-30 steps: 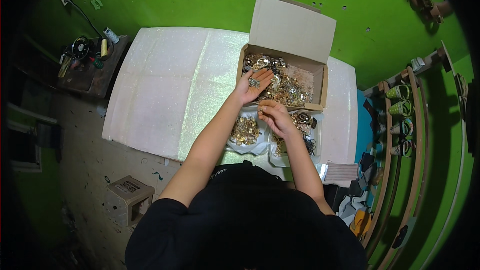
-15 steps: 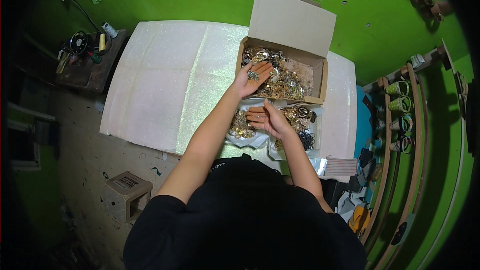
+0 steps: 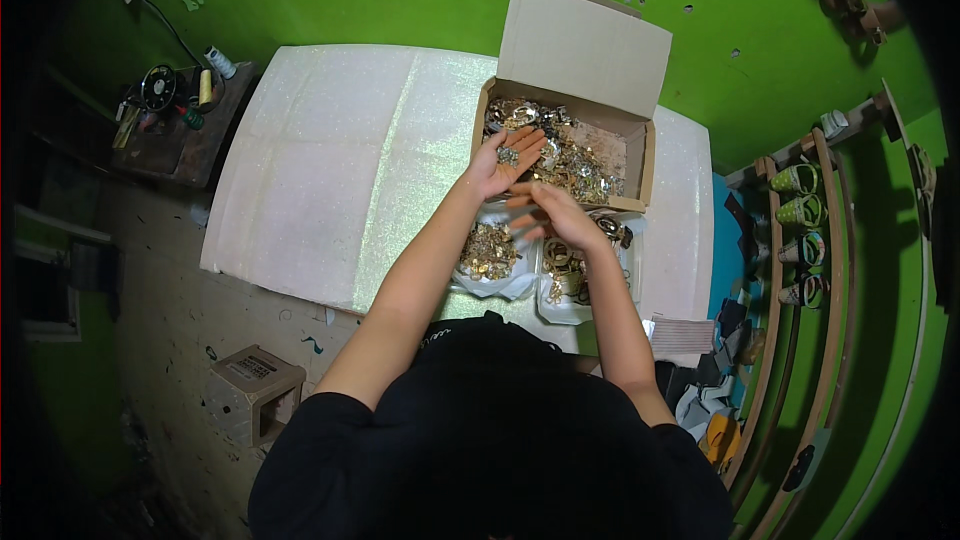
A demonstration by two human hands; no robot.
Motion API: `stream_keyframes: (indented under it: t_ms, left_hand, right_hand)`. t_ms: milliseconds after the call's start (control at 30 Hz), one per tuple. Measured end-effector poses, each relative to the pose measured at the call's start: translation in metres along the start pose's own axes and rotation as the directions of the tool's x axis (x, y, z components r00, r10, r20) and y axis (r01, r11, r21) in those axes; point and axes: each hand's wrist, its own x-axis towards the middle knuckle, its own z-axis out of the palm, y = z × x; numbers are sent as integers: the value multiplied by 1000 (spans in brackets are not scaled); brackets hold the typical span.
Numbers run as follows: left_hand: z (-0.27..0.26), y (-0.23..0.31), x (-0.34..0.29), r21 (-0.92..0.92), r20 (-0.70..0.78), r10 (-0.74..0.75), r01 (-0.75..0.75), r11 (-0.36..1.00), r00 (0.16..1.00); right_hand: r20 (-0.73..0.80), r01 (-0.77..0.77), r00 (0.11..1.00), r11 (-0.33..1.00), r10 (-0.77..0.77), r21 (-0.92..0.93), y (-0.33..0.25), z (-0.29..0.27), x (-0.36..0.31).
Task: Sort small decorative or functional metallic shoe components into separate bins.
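My left hand [image 3: 490, 175] lies palm up over the near left part of a cardboard box [image 3: 646, 162], its fingers stretched out. A small heap of silvery metal pieces [image 3: 508, 155] rests in that palm. Beside and below it is my right hand [image 3: 570, 218], fingers apart and smeared by motion, with nothing visible in it. Mixed gold and silver metal fittings [image 3: 580, 175] fill much of the box. Nearer to me, a white plastic bag [image 3: 505, 290] holds gold-coloured bits [image 3: 488, 252]. Beside the bag, a white tray [image 3: 562, 316] carries gold and dark rings, partly hidden by my right arm.
The table has a pale shimmering cover [image 3: 310, 170]. The box's raised lid [image 3: 585, 45] leans toward the green wall. At left stand a small dark table [image 3: 165, 155] with thread spools and a stool [image 3: 255, 385] on the floor. A wooden rack [image 3: 775, 310] with sandals stands right.
My right hand has moved up and to the right, closer to the box, uncovering rings in the tray. My left hand stays nearly in place with the metal pieces on its palm.
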Motion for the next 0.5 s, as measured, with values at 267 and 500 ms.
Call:
stream_keyframes:
  t_ms: [267, 500]
  left_hand:
    - [-36, 7, 8, -1, 118, -55, 56, 998, 991]
    - [-3, -3, 0, 279, -81, 2, 20, 960, 997]
  right_hand:
    - [-143, 318, 705, 490, -695, -812, -38, -17, 50]
    - [7, 144, 889, 265, -457, -953, -56, -3, 77]
